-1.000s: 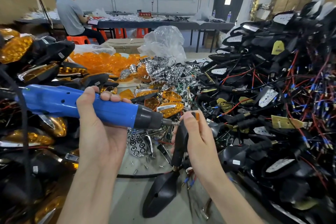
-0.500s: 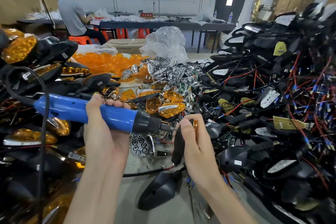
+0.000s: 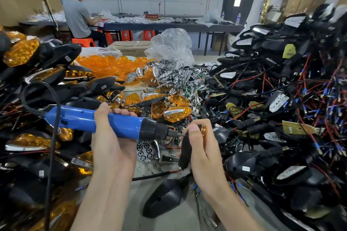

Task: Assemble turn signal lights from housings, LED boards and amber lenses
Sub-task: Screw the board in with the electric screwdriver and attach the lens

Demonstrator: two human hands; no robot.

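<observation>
My left hand [image 3: 110, 137] grips a blue electric screwdriver [image 3: 105, 121] held level, its black nose and bit pointing right. My right hand [image 3: 201, 148] holds a turn signal light [image 3: 185, 153] upright: a black housing with an amber lens edge showing at the top by my fingertips. The bit touches the upper back of that housing. Loose amber lenses [image 3: 169, 106] and chrome reflectors [image 3: 174, 75] lie just beyond my hands. A second black housing [image 3: 163, 196] lies on the table below my right wrist.
Finished amber-lensed lights [image 3: 28, 84] are stacked at the left. A tall heap of wired black housings [image 3: 281, 108] fills the right. A clear plastic bag [image 3: 171, 46] and a bin of orange lenses [image 3: 110, 63] sit behind. A person [image 3: 78, 17] sits at a far table.
The screwdriver has shifted right and slightly lower, and its cord now loops at the left. My right hand keeps the same hold on the light, with the bit still at the housing.
</observation>
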